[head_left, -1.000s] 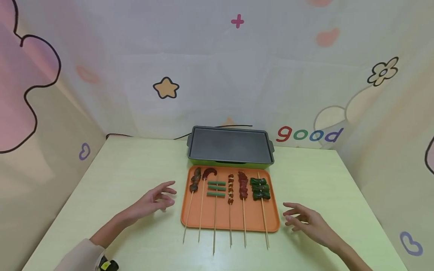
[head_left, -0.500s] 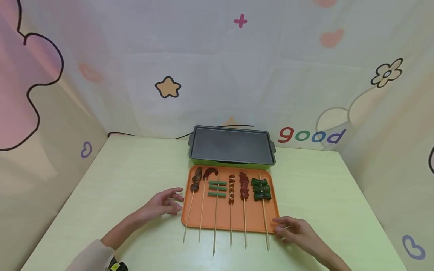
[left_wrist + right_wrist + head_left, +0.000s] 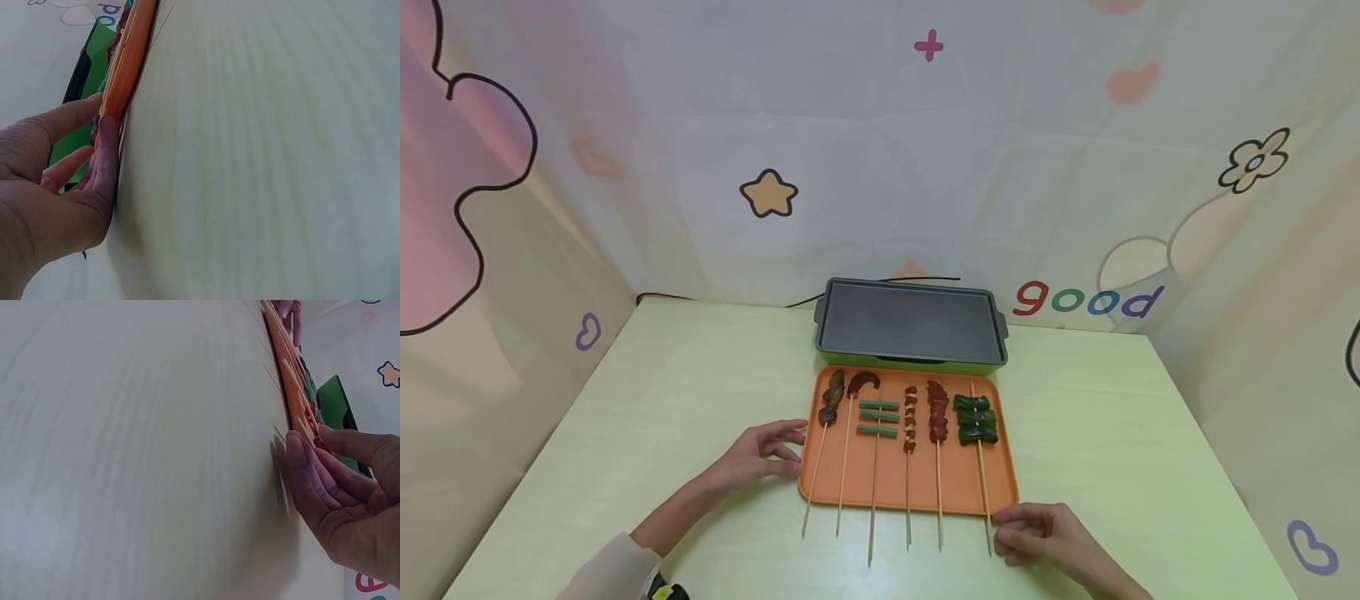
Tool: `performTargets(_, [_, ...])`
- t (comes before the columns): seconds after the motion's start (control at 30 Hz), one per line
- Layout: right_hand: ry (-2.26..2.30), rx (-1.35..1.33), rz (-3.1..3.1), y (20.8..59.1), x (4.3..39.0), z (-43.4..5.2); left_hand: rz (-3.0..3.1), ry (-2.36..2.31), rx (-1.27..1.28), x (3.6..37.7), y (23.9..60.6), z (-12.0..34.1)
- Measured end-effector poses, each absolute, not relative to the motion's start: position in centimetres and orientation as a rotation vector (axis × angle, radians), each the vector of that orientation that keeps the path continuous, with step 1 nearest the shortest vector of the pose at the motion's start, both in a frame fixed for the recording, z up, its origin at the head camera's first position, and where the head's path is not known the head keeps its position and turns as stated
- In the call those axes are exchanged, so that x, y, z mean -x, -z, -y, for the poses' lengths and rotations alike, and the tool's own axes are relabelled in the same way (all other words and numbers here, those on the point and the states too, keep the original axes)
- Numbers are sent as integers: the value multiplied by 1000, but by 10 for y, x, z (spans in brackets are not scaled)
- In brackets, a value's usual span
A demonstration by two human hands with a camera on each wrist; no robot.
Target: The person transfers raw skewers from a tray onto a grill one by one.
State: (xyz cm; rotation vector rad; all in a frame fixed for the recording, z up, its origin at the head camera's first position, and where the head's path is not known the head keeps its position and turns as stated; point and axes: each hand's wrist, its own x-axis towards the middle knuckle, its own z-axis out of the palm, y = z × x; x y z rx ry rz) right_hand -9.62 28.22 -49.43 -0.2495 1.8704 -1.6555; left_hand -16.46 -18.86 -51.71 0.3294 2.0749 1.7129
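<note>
Now my left hand (image 3: 758, 454) rests straight-fingered against the orange tray's (image 3: 887, 483) left edge on the table (image 3: 662, 400), while my right hand (image 3: 1037, 537) pinches the rightmost skewer's (image 3: 982, 479) stick below the tray's near rim.

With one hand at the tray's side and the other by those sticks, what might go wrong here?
The skewer ends overhang the orange tray's front edge, so the right hand beside the green pepper skewer could knock it askew. The left hand touches only the left rim; a one-sided push might swing the tray against the griddle behind it.
</note>
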Motion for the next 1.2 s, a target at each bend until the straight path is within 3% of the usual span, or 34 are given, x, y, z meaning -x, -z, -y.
performTargets(0.57, [1793, 0, -1692, 505, 87, -272, -2095, -1753, -95, 166, 518, 181])
performTargets(1.2, [1852, 69, -1635, 498, 85, -275, -2076, -1795, -72, 166, 519, 180])
